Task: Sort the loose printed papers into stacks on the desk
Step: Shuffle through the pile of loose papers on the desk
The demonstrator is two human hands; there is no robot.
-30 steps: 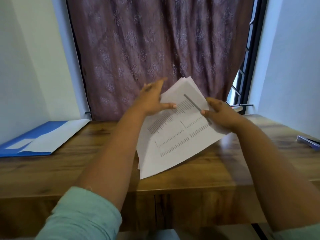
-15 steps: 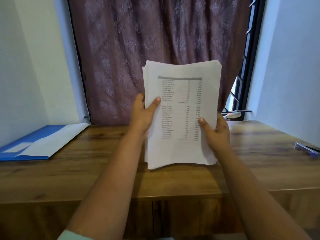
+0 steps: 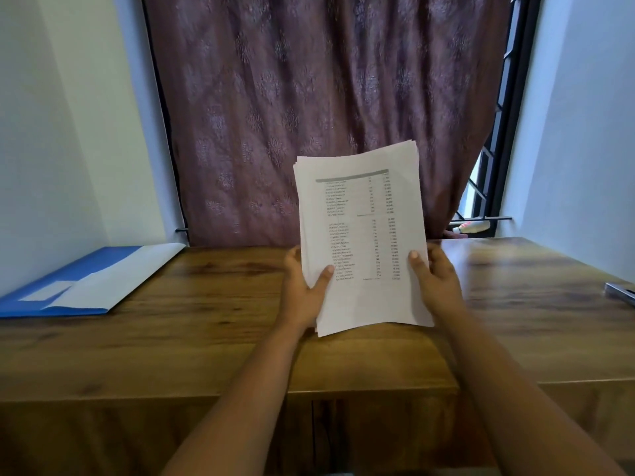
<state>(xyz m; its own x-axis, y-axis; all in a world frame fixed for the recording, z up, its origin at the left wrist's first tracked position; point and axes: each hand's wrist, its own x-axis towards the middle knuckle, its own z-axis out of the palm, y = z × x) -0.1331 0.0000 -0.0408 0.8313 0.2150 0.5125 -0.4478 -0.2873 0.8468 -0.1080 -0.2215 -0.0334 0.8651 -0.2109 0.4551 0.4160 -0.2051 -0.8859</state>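
The left thumb [image 3: 325, 272] is laid flat across the front of the papers [image 3: 360, 235], near the lower left edge, and the right thumb [image 3: 414, 257] is laid likewise near the lower right edge. The other fingers of both hands are hidden behind the sheets, so their spread cannot be told; each side is pinched between thumb in front and fingers behind. The left hand [image 3: 302, 290] and the right hand [image 3: 438, 283] are thus curled round the two long edges of the bundle.

The papers are held upright in the centre of the frame, above the desk [image 3: 206, 338], with the bottom edge lifted clear of the wood. A printed table is shown on the front sheet. The top corners are slightly fanned, so the bundle is judged to be loose, light and limp; single sheets may be expected to slide against each other and to sag if taken by one corner only. A hold at both long edges, low down, is judged best, and a tap of the bottom edge on the desk would square it.

Bare wood is seen to either side of the hands. A blue folder [image 3: 86, 283] lies at the left of the frame, well apart. A dark object [image 3: 620, 291] is cut off at the right edge. A curtain [image 3: 309, 97] hangs behind the desk's far edge.
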